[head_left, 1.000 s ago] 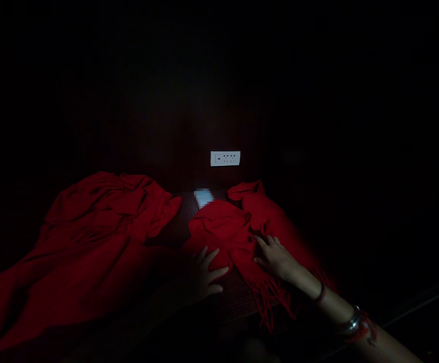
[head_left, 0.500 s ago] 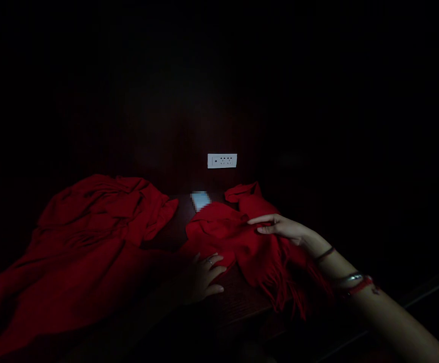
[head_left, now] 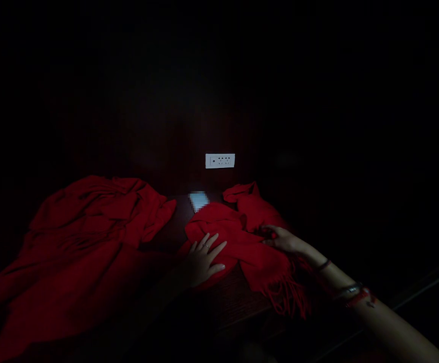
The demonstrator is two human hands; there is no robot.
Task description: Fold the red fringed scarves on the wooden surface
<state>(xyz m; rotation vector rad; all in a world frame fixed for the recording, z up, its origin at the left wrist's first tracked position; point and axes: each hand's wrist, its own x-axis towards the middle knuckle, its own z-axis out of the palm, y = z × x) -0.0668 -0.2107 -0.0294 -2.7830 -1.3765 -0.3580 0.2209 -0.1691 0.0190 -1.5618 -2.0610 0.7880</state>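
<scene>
Dimly lit, a red scarf (head_left: 217,219) lies in soft, uneven folds on a dark, wood-grained counter (head_left: 238,297), its stringy fringe (head_left: 285,297) near the front edge. The left hand (head_left: 203,264) rests on it, fingers spread; the right hand (head_left: 286,240) touches it with bent fingers, though whether they pinch is unclear. Good handling probably means steady left pressure and a light right touch, keeping the fringe untangled. Rumpled red cloth (head_left: 98,212) drapes at left; a blurred pale rectangle (head_left: 199,200) and flat white socket (head_left: 220,161) sit toward the back edge.
</scene>
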